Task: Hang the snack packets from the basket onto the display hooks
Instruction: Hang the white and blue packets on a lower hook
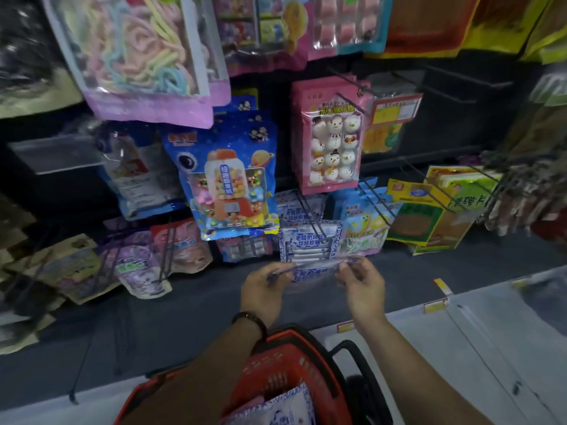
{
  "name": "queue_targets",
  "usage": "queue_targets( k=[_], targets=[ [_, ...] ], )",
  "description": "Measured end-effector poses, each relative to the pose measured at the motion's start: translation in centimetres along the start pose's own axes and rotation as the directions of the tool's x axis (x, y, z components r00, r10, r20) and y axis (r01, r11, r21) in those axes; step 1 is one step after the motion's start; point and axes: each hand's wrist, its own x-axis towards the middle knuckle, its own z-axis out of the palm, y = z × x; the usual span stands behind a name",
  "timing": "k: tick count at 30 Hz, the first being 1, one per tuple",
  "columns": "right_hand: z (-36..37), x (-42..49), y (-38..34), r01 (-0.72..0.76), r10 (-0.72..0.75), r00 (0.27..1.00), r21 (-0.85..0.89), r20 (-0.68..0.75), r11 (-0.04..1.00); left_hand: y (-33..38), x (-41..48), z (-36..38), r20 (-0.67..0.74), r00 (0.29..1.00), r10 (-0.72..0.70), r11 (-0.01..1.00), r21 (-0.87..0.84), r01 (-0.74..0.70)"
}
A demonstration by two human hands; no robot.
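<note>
Snack packets (264, 29) cover a dark display wall from top to bottom, hanging in rows on thin wire hooks. The biggest is a clear bag of pastel candy ropes (135, 56) at the upper left. Below it, to the right, hangs a blue gumball-machine packet (227, 185), and beside that a pink snowman packet (329, 139). Green-and-yellow packets (414, 222) hang lower on the right.

A white shelf (475, 348) runs along the lower right, in front of the wall. A red basket (285, 369) with a black handle sits at the bottom centre, between the person's forearms, and a blue-and-white spare packet (285, 406) lies inside it.

On the wall's lowest row, a hung blue-and-white packet (310, 243) sits on a wire hook (306, 207). Just below it, both hands hold up a held packet (310, 273) with the same print, blurred by motion. Whether it touches the hook cannot be told.

The left hand (264, 289) has its grip pinched on the packet's left edge, and the right hand (362, 286) has its grip pinched on the right edge, so the packet is stretched between them. A dark wristwatch (250, 320) is on the left wrist. Small yellow price tags (434, 306) stick to the shelf's front edge.
</note>
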Motion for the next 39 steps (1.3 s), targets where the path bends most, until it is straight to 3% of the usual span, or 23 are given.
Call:
queue_targets(
  k=[6, 12, 25, 30, 34, 39],
  targets=[
    [0.3, 5.9, 3.6, -0.055, 0.054, 0.997, -0.003, -0.054, 0.998, -2.7, 4.4, 4.0, 0.029, 0.970, -0.241, 0.969, -0.040, 0.242],
    [1.1, 8.4, 3.5, -0.108, 0.109, 0.991, 0.009, -0.082, 0.994, -4.1, 7.4, 5.7, 0.031, 0.905, -0.424, 0.859, -0.303, 0.413],
    [2.5, 8.4, 3.5, -0.043, 0.047, 0.998, -0.091, 0.048, 0.995, -5.1, 9.9, 7.3, -0.121, 0.880, -0.459, 0.842, -0.373, 0.389],
    [3.6, 8.2, 4.3, -0.070, 0.092, 0.988, -0.171, 0.126, 0.983, -3.4, 11.4, 7.7, -0.186, 0.879, -0.440, 0.855, -0.387, 0.347],
    [3.9, 8.1, 4.4, -0.030, 0.074, 0.984, -0.260, 0.161, 0.965, -2.5, 13.2, 7.7, -0.160, 0.881, -0.445, 0.843, -0.406, 0.352],
    [4.4, 7.8, 4.5, -0.066, 0.145, 0.967, -0.340, 0.210, 0.938, -2.5, 14.2, 7.4, -0.195, 0.876, -0.441, 0.874, -0.317, 0.369]
  ],
)
